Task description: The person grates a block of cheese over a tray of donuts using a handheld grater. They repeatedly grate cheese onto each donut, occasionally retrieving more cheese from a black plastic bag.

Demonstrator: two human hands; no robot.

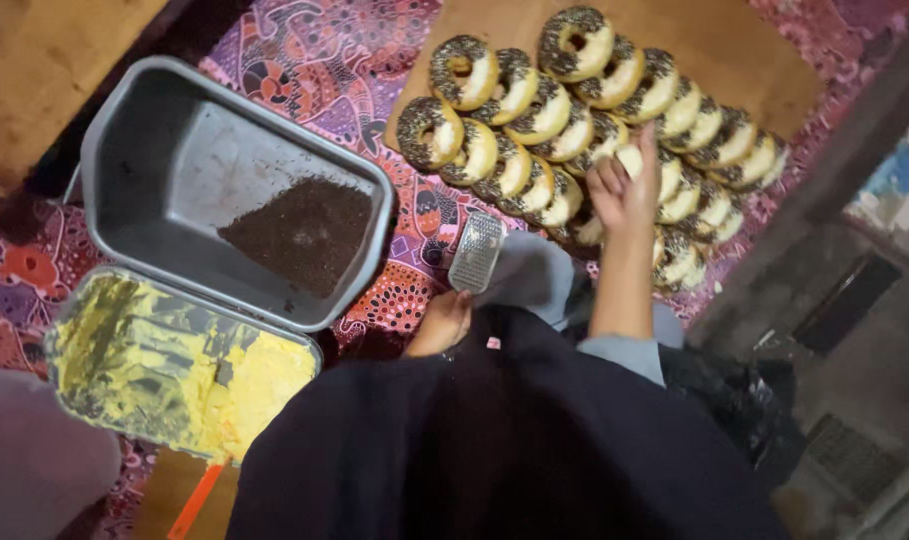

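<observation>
My right hand (624, 190) reaches forward onto rows of ring doughnuts (534, 120) topped with dark sprinkles, which lean on one another on a brown board (734, 50). Its fingers rest on a pale doughnut (631, 158) in the row, and I cannot see whether they grip it. My left hand (442, 322) stays close to my body, closed around the handle of a small metal grater (476, 250) that points away from me over the patterned cloth.
A grey metal tray (164, 140) with a heap of dark sprinkles (304, 232) sits at the left. In front of it, a second tray (104, 345) holds yellow cream. An orange handle (198, 496) pokes out below. A purple patterned cloth (324, 60) covers the surface.
</observation>
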